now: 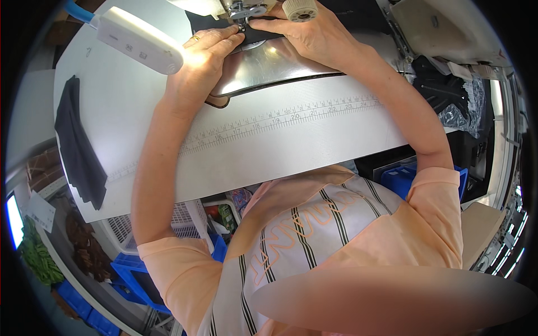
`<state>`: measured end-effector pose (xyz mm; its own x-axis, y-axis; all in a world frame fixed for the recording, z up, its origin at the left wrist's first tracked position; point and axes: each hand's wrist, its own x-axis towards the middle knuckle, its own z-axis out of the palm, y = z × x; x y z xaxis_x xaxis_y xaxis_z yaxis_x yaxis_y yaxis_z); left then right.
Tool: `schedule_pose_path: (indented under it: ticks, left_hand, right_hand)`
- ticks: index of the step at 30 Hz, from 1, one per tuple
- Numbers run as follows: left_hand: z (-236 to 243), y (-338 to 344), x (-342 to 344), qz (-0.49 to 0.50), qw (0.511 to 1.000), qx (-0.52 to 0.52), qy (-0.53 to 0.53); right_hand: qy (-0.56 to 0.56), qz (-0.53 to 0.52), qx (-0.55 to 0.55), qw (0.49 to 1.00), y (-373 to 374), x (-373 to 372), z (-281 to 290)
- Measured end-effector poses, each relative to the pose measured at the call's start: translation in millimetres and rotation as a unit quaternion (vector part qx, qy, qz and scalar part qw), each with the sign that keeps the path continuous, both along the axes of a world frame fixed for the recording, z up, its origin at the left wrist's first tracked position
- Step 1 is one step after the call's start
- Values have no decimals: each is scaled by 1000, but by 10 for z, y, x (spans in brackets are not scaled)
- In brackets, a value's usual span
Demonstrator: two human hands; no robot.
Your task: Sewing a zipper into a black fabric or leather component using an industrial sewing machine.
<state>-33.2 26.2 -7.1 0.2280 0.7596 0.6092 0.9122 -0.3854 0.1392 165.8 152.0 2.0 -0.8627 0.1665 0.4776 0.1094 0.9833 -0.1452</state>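
A black piece of fabric (pixel 262 35) lies under the presser foot (pixel 242 25) of a sewing machine at the top of the head view. My left hand (pixel 204 53) rests on its left side, fingers stretched flat and close together, tips beside the foot. From the right, my right hand (pixel 314 36) reaches in with one digit extended along the fabric toward the foot; some of its other fingers are partly hidden behind the machine's round ridged knob (pixel 300 10). Below the fabric curves a shiny metal plate (pixel 269 64).
A white lamp-like device (pixel 140 42) on a blue cable hangs at upper left. Folded dark fabric (pixel 78 145) lies at the left of the white table (pixel 269 151), which carries a printed ruler scale. Black items and clear plastic (pixel 465 109) sit at right; a white basket (pixel 185 218) stands below.
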Motion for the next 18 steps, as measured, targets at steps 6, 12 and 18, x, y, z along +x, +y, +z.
schedule_pose_path:
  ticks: [6, 12, 18]
  left_hand:
    - [7, 2, -20, -10, 1000, 3, 6]
    - [-23, 45, -48, -12, 1000, -1, -10]
    - [-79, 128, -152, -85, 993, 9, -77]
  right_hand:
    - [22, 17, -3, 1000, -2, -7, 17]
    - [-53, 15, -143, 988, 94, 152, 175]
    - [-102, -186, 74, 974, 208, 1111, 301]
